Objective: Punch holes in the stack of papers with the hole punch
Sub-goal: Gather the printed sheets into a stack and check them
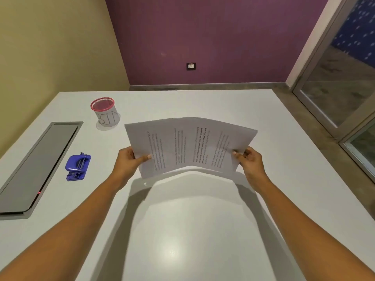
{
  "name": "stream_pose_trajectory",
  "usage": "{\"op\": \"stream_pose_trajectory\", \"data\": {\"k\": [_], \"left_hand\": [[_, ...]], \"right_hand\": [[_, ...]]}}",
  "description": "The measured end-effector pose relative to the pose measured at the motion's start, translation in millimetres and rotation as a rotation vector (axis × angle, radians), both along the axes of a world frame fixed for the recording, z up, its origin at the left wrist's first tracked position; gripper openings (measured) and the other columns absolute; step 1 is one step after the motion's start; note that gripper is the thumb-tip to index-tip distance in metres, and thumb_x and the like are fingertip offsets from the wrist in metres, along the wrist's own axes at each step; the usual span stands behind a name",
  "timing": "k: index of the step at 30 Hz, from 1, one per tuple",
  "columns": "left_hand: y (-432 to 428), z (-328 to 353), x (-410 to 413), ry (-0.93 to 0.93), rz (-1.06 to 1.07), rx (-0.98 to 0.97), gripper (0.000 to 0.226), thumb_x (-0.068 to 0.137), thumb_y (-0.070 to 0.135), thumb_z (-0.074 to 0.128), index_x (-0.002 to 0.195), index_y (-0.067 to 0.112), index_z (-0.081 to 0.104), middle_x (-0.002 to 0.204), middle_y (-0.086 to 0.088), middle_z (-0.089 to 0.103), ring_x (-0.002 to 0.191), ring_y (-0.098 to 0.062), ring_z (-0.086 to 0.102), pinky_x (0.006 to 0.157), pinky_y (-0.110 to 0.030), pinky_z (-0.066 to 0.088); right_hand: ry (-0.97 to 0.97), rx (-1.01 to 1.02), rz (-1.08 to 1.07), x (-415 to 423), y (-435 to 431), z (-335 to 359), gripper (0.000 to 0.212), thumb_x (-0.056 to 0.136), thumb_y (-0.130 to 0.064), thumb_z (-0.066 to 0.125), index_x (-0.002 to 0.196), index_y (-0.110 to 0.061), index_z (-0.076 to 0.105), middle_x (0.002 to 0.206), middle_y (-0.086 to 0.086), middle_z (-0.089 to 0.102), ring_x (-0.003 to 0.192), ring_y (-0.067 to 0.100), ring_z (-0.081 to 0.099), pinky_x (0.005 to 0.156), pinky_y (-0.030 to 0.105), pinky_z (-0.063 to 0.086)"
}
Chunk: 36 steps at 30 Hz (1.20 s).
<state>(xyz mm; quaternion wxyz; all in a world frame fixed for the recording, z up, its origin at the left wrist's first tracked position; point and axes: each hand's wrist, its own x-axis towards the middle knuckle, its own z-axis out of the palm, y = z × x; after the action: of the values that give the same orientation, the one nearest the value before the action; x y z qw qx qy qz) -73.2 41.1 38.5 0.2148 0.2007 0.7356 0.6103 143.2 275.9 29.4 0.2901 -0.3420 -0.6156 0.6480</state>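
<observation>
stack of papers (190, 145), frame centre, bowed; pinched by left hand (129, 161), right hand (249, 159). worth squaring before hole punch (78, 167), mid left.

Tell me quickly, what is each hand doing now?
Left hand: grips the stack of papers.
Right hand: grips the same stack.

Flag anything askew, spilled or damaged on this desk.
Nothing is spilled or broken. The white printed stack of papers is bowed upward in the middle, held off the white table between the left hand and right hand. The small blue hole punch lies apart at the left, untouched.
</observation>
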Motion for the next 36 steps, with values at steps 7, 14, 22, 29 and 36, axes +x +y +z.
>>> {"op": "stream_pose_trajectory", "data": {"k": [7, 14, 22, 29, 36], "left_hand": [[6.1, -1.8, 6.0, -0.026, 0.089, 0.094, 0.028, 0.081, 0.0, 0.064, 0.107, 0.011, 0.06, 0.092, 0.01, 0.064, 0.084, -0.006, 0.063, 0.066, -0.013, 0.053], [1.9, -19.2, 13.3, -0.116, 0.086, 0.095, 0.018, 0.085, 0.0, 0.058, 0.099, 0.011, 0.061, 0.094, 0.006, 0.065, 0.088, -0.01, 0.061, 0.079, -0.024, 0.048], [7.3, -7.2, 7.9, -0.074, 0.128, 0.139, 0.021, 0.087, 0.001, 0.057, 0.106, 0.01, 0.06, 0.094, 0.007, 0.065, 0.088, -0.011, 0.062, 0.077, -0.02, 0.048], [4.1, -16.6, 16.9, -0.124, 0.08, 0.107, 0.025, 0.089, 0.008, 0.056, 0.113, 0.009, 0.059, 0.094, 0.007, 0.065, 0.089, -0.011, 0.061, 0.072, -0.019, 0.048], [5.0, -9.5, 14.5, -0.108, 0.113, 0.133, 0.026, 0.089, 0.008, 0.055, 0.115, 0.005, 0.059, 0.094, 0.005, 0.065, 0.087, -0.013, 0.062, 0.079, -0.027, 0.048]], "right_hand": [[0.01, -0.015, -0.001, -1.9, -1.0, 1.4, 0.02, 0.086, -0.001, 0.058, 0.105, -0.009, 0.06, 0.093, -0.008, 0.065, 0.072, -0.007, 0.066, 0.063, 0.008, 0.052], [-0.098, -0.02, 0.015, 1.2, -8.7, -10.2, 0.021, 0.085, -0.005, 0.061, 0.105, -0.012, 0.059, 0.092, -0.003, 0.064, 0.085, 0.01, 0.06, 0.082, 0.028, 0.049], [-0.054, 0.018, -0.045, -1.1, -5.1, 2.8, 0.018, 0.085, -0.004, 0.062, 0.102, -0.008, 0.06, 0.093, 0.002, 0.063, 0.081, 0.004, 0.059, 0.068, 0.013, 0.051], [-0.131, 0.012, -0.012, 0.9, -8.6, -6.1, 0.027, 0.083, -0.007, 0.064, 0.11, -0.004, 0.061, 0.1, 0.006, 0.064, 0.089, 0.017, 0.061, 0.083, 0.03, 0.048], [-0.102, 0.045, -0.039, 0.6, -7.1, 0.1, 0.022, 0.084, -0.004, 0.062, 0.107, -0.004, 0.062, 0.094, 0.002, 0.065, 0.082, 0.006, 0.061, 0.068, 0.012, 0.051]]}}
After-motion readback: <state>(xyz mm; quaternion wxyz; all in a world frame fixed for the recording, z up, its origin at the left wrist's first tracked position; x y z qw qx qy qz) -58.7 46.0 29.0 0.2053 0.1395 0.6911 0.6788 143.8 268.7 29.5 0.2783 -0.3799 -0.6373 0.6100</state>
